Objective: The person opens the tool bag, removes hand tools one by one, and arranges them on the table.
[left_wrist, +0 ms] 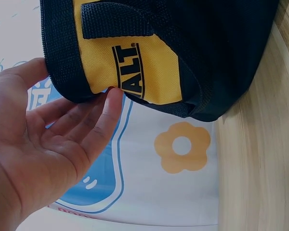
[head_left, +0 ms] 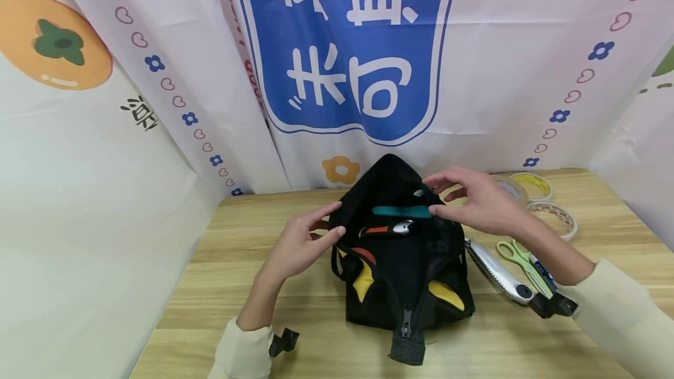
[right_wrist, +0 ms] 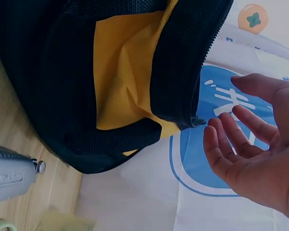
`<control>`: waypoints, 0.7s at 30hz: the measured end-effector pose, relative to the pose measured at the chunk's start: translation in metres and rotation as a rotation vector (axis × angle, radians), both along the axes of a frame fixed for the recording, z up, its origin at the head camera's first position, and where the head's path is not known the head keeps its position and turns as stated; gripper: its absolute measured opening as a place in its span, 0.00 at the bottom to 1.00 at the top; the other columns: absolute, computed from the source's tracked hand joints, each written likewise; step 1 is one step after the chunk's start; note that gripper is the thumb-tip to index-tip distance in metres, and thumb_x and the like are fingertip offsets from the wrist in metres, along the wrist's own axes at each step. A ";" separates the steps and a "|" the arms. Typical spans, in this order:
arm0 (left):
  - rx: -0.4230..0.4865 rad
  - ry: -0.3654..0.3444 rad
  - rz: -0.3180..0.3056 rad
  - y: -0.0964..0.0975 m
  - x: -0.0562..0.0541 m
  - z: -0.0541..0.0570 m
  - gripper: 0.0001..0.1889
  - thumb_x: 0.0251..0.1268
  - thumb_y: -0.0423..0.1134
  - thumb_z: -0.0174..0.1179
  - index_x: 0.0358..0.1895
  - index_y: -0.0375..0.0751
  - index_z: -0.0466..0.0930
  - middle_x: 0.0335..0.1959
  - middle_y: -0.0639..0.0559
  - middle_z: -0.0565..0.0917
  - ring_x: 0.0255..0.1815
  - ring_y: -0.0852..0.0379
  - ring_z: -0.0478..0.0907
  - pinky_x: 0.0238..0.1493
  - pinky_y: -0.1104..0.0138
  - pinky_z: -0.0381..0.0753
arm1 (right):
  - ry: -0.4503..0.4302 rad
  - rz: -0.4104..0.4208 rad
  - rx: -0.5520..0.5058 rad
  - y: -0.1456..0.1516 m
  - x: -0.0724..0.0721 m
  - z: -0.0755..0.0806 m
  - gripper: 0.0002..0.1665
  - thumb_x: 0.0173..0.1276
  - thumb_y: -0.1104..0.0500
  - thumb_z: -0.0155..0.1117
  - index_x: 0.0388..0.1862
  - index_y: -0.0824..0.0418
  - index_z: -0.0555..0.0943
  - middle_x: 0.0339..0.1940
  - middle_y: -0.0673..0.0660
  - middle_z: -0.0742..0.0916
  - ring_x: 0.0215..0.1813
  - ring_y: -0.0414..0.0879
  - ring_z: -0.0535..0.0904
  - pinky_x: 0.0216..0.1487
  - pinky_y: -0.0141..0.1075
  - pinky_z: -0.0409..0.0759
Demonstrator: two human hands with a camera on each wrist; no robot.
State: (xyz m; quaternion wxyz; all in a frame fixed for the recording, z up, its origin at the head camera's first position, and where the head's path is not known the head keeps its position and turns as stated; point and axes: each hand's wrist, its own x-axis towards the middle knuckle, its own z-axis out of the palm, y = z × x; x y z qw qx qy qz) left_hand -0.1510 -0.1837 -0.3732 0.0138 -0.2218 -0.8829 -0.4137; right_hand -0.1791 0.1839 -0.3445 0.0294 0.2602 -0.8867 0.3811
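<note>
A black tool bag (head_left: 368,303) with yellow panels stands on the wooden table, its zipped mouth spread wide. Inside lie a teal flat strip (head_left: 402,212) and an orange-and-black tool with a silver end (head_left: 387,230). My left hand (head_left: 305,241) holds the left edge of the mouth, thumb at the zip and fingers behind the fabric; the left wrist view shows the yellow lettered panel (left_wrist: 156,72) beside them. At the right side of the mouth, my right hand (head_left: 481,203) has loosely bent fingers and holds nothing; the right wrist view shows it apart from the zip edge.
Right of the bag lie a silver utility knife (head_left: 495,271), green scissors (head_left: 532,268) and a dark blue pen-like item (head_left: 542,271). Tape rolls (head_left: 571,227) sit behind them near the printed cloth backdrop (head_left: 505,75). A zip end (head_left: 407,350) hangs over the bag's front.
</note>
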 end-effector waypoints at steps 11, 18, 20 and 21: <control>-0.011 0.020 -0.005 0.001 -0.002 -0.001 0.28 0.78 0.44 0.66 0.77 0.46 0.77 0.74 0.41 0.80 0.60 0.43 0.89 0.56 0.54 0.92 | 0.001 0.054 -0.015 -0.020 -0.013 -0.003 0.25 0.72 0.60 0.76 0.66 0.60 0.84 0.62 0.59 0.88 0.60 0.55 0.85 0.61 0.52 0.89; -0.008 0.028 -0.011 0.000 0.000 -0.001 0.28 0.78 0.43 0.65 0.77 0.44 0.76 0.75 0.40 0.79 0.62 0.42 0.88 0.57 0.51 0.91 | -0.029 0.114 -0.026 -0.033 -0.015 -0.005 0.26 0.70 0.63 0.76 0.66 0.61 0.83 0.64 0.60 0.88 0.61 0.55 0.86 0.62 0.51 0.89; -0.010 0.029 -0.007 0.000 0.000 -0.001 0.28 0.78 0.43 0.65 0.77 0.45 0.76 0.75 0.41 0.79 0.63 0.42 0.87 0.58 0.50 0.91 | -0.040 0.138 -0.023 -0.038 -0.016 -0.008 0.26 0.69 0.64 0.76 0.66 0.61 0.83 0.64 0.59 0.87 0.61 0.56 0.86 0.62 0.50 0.89; -0.010 0.029 -0.004 0.000 0.001 -0.001 0.28 0.78 0.43 0.65 0.77 0.45 0.76 0.75 0.41 0.79 0.64 0.42 0.87 0.58 0.49 0.91 | -0.044 0.151 -0.021 -0.041 -0.017 -0.009 0.26 0.70 0.64 0.76 0.66 0.62 0.83 0.64 0.60 0.87 0.61 0.56 0.86 0.62 0.50 0.89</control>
